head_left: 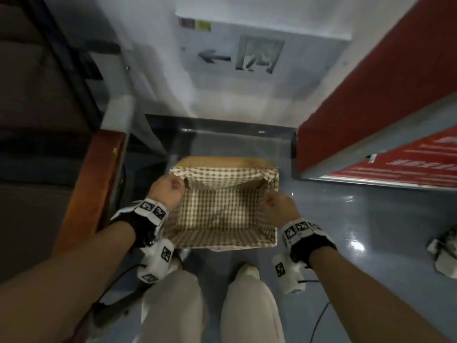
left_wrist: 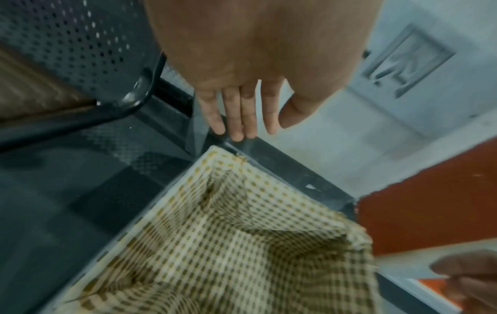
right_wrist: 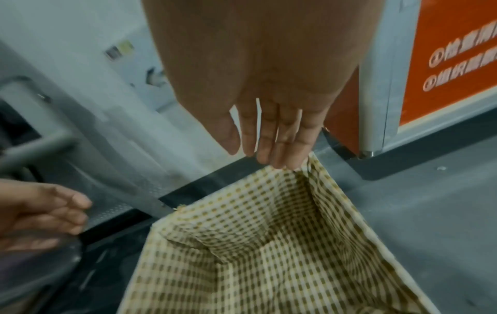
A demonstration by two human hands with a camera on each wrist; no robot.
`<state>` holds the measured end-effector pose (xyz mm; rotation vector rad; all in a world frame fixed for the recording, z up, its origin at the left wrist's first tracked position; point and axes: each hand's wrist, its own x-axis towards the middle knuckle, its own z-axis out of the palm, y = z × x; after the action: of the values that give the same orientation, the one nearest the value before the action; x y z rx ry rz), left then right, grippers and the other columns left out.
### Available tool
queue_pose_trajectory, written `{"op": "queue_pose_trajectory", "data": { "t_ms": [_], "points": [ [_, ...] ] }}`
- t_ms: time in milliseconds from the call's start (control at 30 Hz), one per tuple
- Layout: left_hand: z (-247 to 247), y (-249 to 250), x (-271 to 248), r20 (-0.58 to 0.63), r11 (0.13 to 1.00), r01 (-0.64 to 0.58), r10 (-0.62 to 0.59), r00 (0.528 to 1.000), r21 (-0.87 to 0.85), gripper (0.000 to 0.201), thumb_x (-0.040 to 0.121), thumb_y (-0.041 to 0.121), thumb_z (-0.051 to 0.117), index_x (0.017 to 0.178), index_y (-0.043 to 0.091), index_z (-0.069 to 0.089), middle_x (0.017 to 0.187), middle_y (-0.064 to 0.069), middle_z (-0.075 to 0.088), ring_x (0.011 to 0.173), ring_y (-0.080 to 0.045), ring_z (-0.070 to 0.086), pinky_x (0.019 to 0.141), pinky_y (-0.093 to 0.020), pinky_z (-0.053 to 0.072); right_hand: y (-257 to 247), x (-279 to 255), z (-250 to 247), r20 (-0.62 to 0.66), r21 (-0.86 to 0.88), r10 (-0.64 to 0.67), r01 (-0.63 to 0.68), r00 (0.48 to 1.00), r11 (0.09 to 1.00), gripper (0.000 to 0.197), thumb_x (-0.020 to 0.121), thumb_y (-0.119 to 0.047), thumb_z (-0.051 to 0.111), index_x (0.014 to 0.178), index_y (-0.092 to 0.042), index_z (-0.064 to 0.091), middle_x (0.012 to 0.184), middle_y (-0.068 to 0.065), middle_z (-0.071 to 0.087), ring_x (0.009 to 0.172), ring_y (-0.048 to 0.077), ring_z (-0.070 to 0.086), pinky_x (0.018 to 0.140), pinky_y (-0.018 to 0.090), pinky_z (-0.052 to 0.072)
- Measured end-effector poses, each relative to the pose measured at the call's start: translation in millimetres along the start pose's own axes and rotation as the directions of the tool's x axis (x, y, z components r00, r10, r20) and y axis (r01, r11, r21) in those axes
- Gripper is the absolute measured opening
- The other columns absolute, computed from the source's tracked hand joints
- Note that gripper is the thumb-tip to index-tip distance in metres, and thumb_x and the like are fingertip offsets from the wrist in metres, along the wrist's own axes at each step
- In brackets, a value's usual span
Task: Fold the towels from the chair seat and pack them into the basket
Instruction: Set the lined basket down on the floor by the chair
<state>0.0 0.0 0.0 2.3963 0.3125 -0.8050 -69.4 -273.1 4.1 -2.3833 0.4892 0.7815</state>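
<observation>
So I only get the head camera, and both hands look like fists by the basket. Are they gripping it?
Observer: No. The right wrist view shows the right hand with straight fingers, tips at the basket's far corner rim.
Operator: And the left one?
Observer: The left hand's fingers are straight too, holding nothing, near the other far corner.
Operator: Anything beside it?
Observer: A dark perforated metal seat.

Dim, blurred frames; floor (head_left: 356, 219) glare, perhaps overhead light.
</observation>
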Motion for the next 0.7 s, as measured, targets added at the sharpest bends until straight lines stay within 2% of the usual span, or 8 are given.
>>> {"op": "queue_pose_trajectory", "data": {
  "t_ms": [133,167,233,300,367,433,533,700],
  "points": [
    [45,-55,66,-0.039,0.994,0.082,-0.085,0.996,-0.072,0.013,0.091,0.018,0.052,0.096,0.014,0.063,0.110,-0.016,0.063,0.090,-0.031,0.059,0.072,-0.031,0.042,48,64,52,-0.136,0.047,0.090,-0.084,0.987,0.995,0.037,0.089,-0.014,0.058,0.124,-0.003,0.050,0.125,0.020,0.050,0.112,0.038,0.052,0.094,0.044,0.046],
    [57,-71,79,-0.057,0.992,0.094,-0.100,0.993,-0.086,0.016,0.090,0.017,0.054,0.103,0.013,0.062,0.117,-0.017,0.058,0.097,-0.033,0.058,0.076,-0.032,0.043,63,80,66,-0.198,0.056,0.117,-0.108,0.973,0.993,0.041,0.090,-0.015,0.057,0.127,-0.001,0.045,0.127,0.022,0.045,0.114,0.040,0.048,0.094,0.046,0.044],
    [80,-100,95,-0.120,0.985,0.157,-0.164,0.979,-0.066,0.033,0.088,0.018,0.056,0.120,0.011,0.051,0.129,-0.018,0.043,0.115,-0.038,0.048,0.092,-0.038,0.044,86,103,91,-0.262,0.081,0.182,-0.166,0.948,0.983,0.044,0.090,-0.016,0.055,0.126,0.004,0.040,0.128,0.026,0.042,0.116,0.042,0.044,0.094,0.047,0.040],
    [98,-120,104,-0.130,0.951,0.282,-0.297,0.946,-0.124,0.048,0.090,0.019,0.055,0.133,0.009,0.036,0.136,-0.020,0.035,0.122,-0.040,0.041,0.100,-0.044,0.039,103,118,109,-0.224,0.160,0.279,-0.247,0.934,0.956,0.044,0.090,-0.017,0.052,0.126,0.005,0.038,0.131,0.028,0.044,0.118,0.042,0.045,0.096,0.046,0.039],
    [114,-135,108,-0.062,0.909,0.385,-0.398,0.915,-0.159,0.052,0.094,0.022,0.047,0.138,0.002,0.029,0.138,-0.024,0.038,0.120,-0.042,0.044,0.097,-0.045,0.039,118,128,122,-0.200,0.208,0.333,-0.292,0.922,0.934,0.040,0.094,-0.018,0.046,0.126,0.004,0.036,0.129,0.029,0.048,0.114,0.044,0.050,0.092,0.043,0.040],
    [127,-145,110,-0.100,0.922,0.354,-0.371,0.923,-0.156,0.045,0.098,0.024,0.041,0.133,-0.005,0.037,0.136,-0.027,0.042,0.120,-0.042,0.045,0.097,-0.045,0.038,125,132,130,-0.257,0.212,0.332,-0.282,0.908,0.936,0.035,0.100,-0.021,0.039,0.123,0.005,0.037,0.121,0.032,0.053,0.108,0.046,0.053,0.085,0.042,0.040],
    [134,-150,104,-0.204,0.942,0.280,-0.316,0.927,-0.186,0.047,0.100,0.033,0.035,0.130,-0.003,0.042,0.133,-0.024,0.047,0.119,-0.040,0.047,0.095,-0.041,0.037,129,129,134,-0.349,0.231,0.296,-0.225,0.889,0.947,0.035,0.102,-0.025,0.034,0.113,0.007,0.043,0.111,0.033,0.057,0.100,0.048,0.054,0.076,0.041,0.038],
    [121,-129,73,-0.260,0.912,0.273,-0.356,0.898,-0.306,0.045,0.100,0.033,0.036,0.129,0.001,0.047,0.134,-0.020,0.050,0.122,-0.037,0.047,0.099,-0.039,0.036,126,80,128,-0.338,0.250,0.364,-0.290,0.868,0.924,0.037,0.103,-0.030,0.031,0.113,0.003,0.046,0.112,0.029,0.059,0.101,0.045,0.055,0.074,0.037,0.037]
  ]
}}
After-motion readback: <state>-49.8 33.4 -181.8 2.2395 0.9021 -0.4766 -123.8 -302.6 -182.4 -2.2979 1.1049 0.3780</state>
